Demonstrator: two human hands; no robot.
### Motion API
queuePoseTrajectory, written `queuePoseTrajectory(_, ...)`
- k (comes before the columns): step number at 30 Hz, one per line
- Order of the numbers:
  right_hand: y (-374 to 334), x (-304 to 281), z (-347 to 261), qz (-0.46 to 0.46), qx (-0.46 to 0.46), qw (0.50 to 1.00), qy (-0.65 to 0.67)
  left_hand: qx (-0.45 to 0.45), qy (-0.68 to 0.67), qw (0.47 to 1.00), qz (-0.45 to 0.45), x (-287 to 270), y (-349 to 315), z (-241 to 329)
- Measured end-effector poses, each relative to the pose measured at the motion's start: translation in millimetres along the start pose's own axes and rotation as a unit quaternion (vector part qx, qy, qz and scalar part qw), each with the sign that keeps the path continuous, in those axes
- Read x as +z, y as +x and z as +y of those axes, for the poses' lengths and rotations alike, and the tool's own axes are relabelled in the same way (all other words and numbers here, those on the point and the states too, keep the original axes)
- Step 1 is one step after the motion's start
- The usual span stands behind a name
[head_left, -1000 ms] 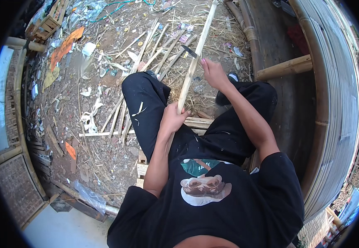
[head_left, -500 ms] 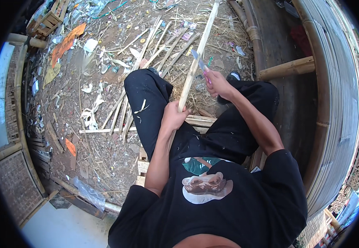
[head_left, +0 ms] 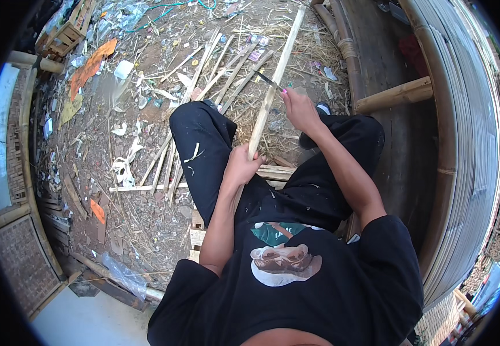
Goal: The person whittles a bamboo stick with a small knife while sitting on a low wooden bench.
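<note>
A long pale bamboo strip (head_left: 277, 75) slants up and away from my lap, its far end beyond my knees. My left hand (head_left: 242, 165) is closed around its lower part, between my thighs. In my right hand (head_left: 304, 112) is a knife (head_left: 268, 78) with a pink handle, my fingers wrapped round the grip. The dark blade lies across the strip above its middle, its tip pointing left. Whether the edge bites into the wood I cannot tell.
Several cut strips (head_left: 208, 63) lie on the littered ground beyond my left knee. A wooden crate (head_left: 65, 32) stands at the far left. On the right are a bamboo post (head_left: 394, 96) and a bamboo-framed wall (head_left: 463, 144). A plastic bag (head_left: 122, 273) lies at lower left.
The knife has turned, its blade now lying flatter across the strip and pointing left. My right hand has rotated with it and shifted slightly. My left hand keeps its hold.
</note>
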State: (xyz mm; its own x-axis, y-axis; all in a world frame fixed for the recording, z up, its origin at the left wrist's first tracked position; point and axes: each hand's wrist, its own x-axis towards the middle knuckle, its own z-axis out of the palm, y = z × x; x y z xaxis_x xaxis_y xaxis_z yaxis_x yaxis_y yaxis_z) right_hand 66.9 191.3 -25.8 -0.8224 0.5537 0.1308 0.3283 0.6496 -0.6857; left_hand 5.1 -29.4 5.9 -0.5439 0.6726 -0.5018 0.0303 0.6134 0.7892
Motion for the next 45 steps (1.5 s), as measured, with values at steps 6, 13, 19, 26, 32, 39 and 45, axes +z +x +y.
queuePoseTrajectory(6,6,1,5,-0.220,0.298,0.782,0.501,0.019,0.012,1.000,0.017,1,1,-3)
queuePoseTrajectory(13,-12,-12,-36,-0.377,0.313,0.724,0.486,0.058,0.007,0.998,0.035,6,4,-18)
queuePoseTrajectory(19,-16,-50,-45,-0.256,0.253,0.662,0.658,0.028,-0.095,0.995,0.008,4,7,-30)
queuePoseTrajectory(26,-16,-46,-30,-0.020,0.258,0.699,0.667,-0.007,-0.139,0.990,-0.007,-2,-3,-8)
queuePoseTrajectory(32,-6,-6,-35,0.051,0.245,0.849,0.466,0.010,-0.126,0.992,-0.022,-1,-14,13)
queuePoseTrajectory(39,-8,9,-33,0.074,0.193,0.891,0.405,0.092,0.002,0.993,0.077,1,-22,23)
queuePoseTrajectory(45,-5,8,-40,0.119,0.146,0.936,0.298,0.109,0.063,0.987,0.099,6,-21,16)
